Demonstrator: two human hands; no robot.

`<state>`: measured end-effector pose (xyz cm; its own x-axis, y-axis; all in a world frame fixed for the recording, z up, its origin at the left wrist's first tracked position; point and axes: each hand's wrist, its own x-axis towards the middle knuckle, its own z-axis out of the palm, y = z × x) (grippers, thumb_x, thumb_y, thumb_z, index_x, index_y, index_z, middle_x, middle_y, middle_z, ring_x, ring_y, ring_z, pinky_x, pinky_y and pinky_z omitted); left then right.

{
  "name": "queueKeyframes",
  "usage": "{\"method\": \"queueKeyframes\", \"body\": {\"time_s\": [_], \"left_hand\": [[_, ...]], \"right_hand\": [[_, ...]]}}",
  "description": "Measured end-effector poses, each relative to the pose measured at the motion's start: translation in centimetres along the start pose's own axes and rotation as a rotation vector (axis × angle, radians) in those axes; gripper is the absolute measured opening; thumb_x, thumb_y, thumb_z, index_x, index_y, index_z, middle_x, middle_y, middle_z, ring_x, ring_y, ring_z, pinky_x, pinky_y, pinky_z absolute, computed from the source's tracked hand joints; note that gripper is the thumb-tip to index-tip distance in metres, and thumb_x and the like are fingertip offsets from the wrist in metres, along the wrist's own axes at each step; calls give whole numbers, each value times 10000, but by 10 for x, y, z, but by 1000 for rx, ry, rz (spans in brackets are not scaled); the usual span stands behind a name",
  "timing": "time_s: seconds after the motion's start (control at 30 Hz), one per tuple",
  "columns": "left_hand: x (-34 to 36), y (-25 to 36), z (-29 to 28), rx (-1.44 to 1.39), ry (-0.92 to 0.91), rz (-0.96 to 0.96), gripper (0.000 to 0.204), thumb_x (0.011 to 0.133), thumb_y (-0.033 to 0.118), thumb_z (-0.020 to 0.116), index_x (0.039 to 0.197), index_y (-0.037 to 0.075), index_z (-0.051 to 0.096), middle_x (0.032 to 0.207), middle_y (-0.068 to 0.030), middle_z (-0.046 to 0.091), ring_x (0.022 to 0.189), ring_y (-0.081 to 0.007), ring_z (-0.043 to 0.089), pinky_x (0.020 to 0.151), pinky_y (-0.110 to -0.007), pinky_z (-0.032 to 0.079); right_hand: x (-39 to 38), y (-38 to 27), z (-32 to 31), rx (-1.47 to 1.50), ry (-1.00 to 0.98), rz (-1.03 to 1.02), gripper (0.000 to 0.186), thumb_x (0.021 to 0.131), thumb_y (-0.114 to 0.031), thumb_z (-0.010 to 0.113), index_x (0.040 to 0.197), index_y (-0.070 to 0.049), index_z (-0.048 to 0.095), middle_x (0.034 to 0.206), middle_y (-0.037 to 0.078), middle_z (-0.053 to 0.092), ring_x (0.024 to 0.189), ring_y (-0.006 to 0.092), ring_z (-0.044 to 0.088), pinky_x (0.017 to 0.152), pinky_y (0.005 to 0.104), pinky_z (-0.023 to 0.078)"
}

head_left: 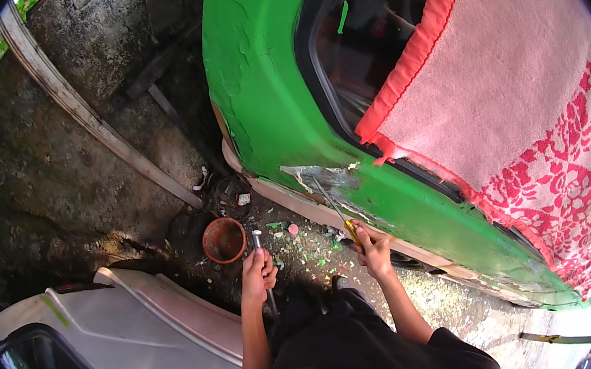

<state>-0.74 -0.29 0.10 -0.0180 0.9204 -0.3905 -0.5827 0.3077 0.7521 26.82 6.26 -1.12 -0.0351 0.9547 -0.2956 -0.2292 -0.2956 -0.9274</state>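
Makeshift auto-body repair yard: green car [266, 115] with flaking paint at right, paint chips [318, 258] littering the ground [263, 206], pale grey car [148, 332] near left.

A reddish-brown pot [225, 242] (round at the mouth) stands near a pale grey car [124, 315].
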Motion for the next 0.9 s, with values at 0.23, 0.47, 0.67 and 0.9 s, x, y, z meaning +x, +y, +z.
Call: {"method": "queueKeyframes", "body": {"time_s": [0.23,0.47,0.67,0.9], "left_hand": [[1,3,2,9,1,-6,325,1068,362,453,846,126,434,604,50,315,418,-35,242,350,-219,161],[4,4,3,1,-16,23,320,1069,373,448,863,129,435,600,51,316,417,-33,239,356,-210,161],[-2,11,-4,-9,25,30,318,1067,370,457,862,127,435,608,49,326,420,-35,242,361,-215,168],[5,9,-4,18,-1,24,317,1069,378,446,871,131,446,597,53,318,415,-30,239,357,-208,160]], "right_hand": [[18,13,17,102,-21,65,307,1028,-269,585,1275,-106,666,608,-17,464,425,23,305,382,216,228],[27,-18,45,-16,-77,50,327,1034,-252,571,1282,-51,639,605,-17,464,413,37,308,376,223,226],[2,-3,-12,-30,-3,18,315,1028,-249,582,1275,-67,653,613,-6,467,426,38,315,375,216,235],[19,14,15,-45,9,61,326,1032,-255,574,1304,-89,646,612,-9,473,417,45,307,377,232,237]]}}
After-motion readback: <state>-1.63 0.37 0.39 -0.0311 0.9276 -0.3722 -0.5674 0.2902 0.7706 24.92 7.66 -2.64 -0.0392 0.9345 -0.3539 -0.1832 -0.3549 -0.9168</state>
